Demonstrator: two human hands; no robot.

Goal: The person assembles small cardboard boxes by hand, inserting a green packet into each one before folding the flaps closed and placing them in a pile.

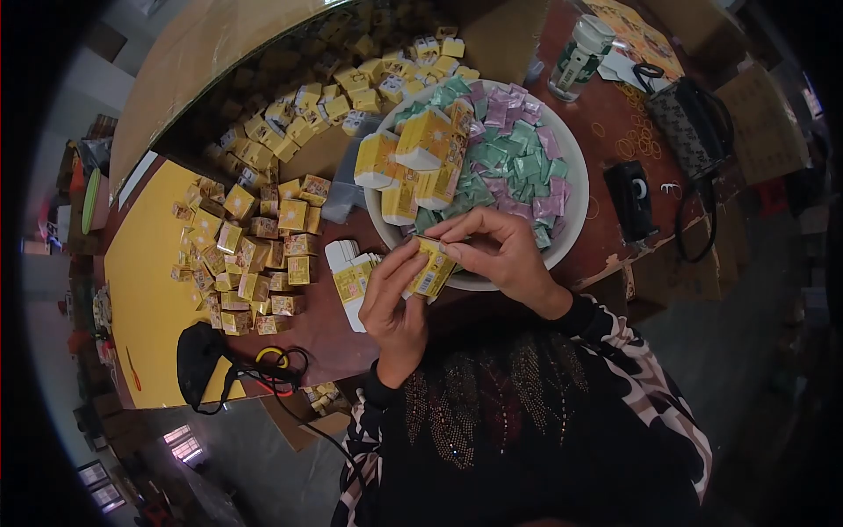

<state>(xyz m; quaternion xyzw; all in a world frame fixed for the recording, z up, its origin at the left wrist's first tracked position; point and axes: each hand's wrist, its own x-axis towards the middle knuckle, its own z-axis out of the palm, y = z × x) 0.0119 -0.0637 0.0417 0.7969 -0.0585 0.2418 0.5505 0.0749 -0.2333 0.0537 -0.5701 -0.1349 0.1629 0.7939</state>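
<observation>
A small yellow printed box (432, 274) with a barcode is held between my two hands in front of my chest. My left hand (395, 307) is closed round its left side. From the right, my right hand (502, 252) pinches the box's upper edge with thumb and fingers. Just left of my left hand lies a stack of flat yellow-and-white cartons (351, 279). Beyond my hands stands a white basin (577, 198) full of green and pink sachets (518, 158). Several larger yellow boxes (421, 145) rest on the sachets at the basin's left side.
Many small yellow boxes (250, 250) are heaped at left. Behind them, a large cardboard box (496, 39) holds more. A lidded cup (581, 57), rubber bands (637, 127), black handbag (689, 127) and black case (630, 200) lie right. A black pouch (200, 364) sits front left.
</observation>
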